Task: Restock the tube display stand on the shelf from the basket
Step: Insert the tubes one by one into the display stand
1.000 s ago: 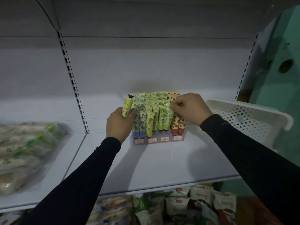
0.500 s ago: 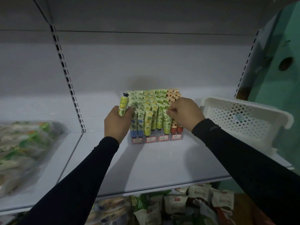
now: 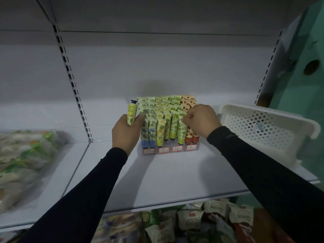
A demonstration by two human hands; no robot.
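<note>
Left hand (image 3: pixel 126 132) at frame centre grips one yellow tube (image 3: pixel 131 112) upright, cap up, just left of the display stand (image 3: pixel 171 149). Right hand (image 3: pixel 201 121) pinches the top of a green tube (image 3: pixel 182 132) in the stand's front row. Both hands sit much as half a second ago; view shifted slightly. One white basket (image 3: pixel 266 127) at right, on the shelf (image 3: pixel 166 179). Four price labels on the stand.

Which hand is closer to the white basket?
Right. The right hand is just left of the white basket; the left hand is beyond the tube display stand.
</note>
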